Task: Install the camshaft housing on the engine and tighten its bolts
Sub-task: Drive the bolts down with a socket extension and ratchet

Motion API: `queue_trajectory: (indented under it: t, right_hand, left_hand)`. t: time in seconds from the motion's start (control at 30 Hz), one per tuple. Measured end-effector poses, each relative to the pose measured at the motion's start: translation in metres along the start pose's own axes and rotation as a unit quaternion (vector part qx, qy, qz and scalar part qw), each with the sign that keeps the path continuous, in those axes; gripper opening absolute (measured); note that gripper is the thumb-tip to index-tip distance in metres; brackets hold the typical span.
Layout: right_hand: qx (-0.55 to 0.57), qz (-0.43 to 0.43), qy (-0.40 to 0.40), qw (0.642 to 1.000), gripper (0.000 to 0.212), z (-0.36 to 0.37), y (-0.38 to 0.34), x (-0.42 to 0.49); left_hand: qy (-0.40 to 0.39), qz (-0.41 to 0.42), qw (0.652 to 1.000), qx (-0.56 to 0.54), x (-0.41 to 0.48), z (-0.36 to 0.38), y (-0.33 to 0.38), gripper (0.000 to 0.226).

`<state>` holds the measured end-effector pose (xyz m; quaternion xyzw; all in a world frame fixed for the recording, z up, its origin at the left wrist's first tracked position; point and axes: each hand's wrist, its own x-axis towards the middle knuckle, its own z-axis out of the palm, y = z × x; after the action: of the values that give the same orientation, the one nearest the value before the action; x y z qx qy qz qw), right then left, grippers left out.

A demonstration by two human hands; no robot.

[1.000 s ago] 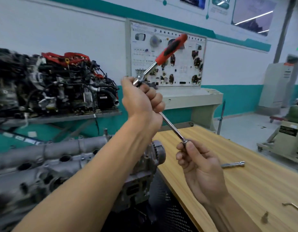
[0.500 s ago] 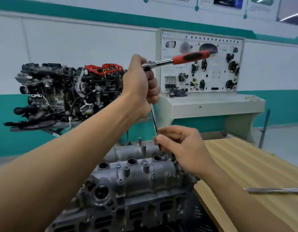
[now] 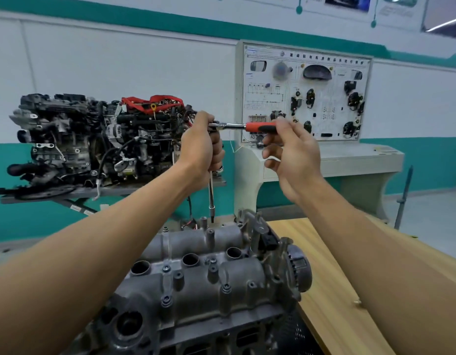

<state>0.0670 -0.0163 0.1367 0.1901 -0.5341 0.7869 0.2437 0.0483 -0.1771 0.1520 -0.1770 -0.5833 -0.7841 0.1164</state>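
- Clenching the left hand (image 3: 201, 149) round the head of the ratchet (image 3: 232, 126) and the top of the extension (image 3: 211, 193), fingers wrapped tight.
- Holding the ratchet level at chest height, its red handle (image 3: 260, 128) pointing right, with the extension hanging upright below the fist.
- Holding the right hand (image 3: 296, 157) at the handle's far end, topmost finger lying against the red grip, lower fingers loosely curled and apart from it. Impossible to tell whether pinching the handle or only touching it.
- Poising the extension's tip at the far edge of the housing (image 3: 196, 244). Too small to tell whether seated on a bolt or just above one.
- Working over the grey housing, seated on the engine (image 3: 191, 342) at bottom middle, with three round holes along its length and bolts (image 3: 166, 269) standing in its top face.
- Standing with the wooden counter (image 3: 329, 265) just right of the engine.
- Facing a second engine (image 3: 93, 139) on a stand (image 3: 114, 192) at back left, well apart from the work.
- Facing a panel (image 3: 306, 93) of mounted car parts at back right, behind the right hand.
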Motion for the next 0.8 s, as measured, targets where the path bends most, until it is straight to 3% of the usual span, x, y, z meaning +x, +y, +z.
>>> queue_trajectory:
  t: [0.47, 0.8]
  right_hand:
    - [-0.004, 0.012, -0.013, 1.0, 0.022, 0.004, 0.026, 0.016]
    - [0.005, 0.029, -0.016, 0.999, 0.022, 0.001, 0.04, 0.018]
  left_hand:
    - [0.063, 0.018, 0.998, 0.01, 0.014, -0.009, -0.016, 0.053]
    - [0.063, 0.019, 0.998, 0.025, 0.021, -0.017, -0.028, 0.053]
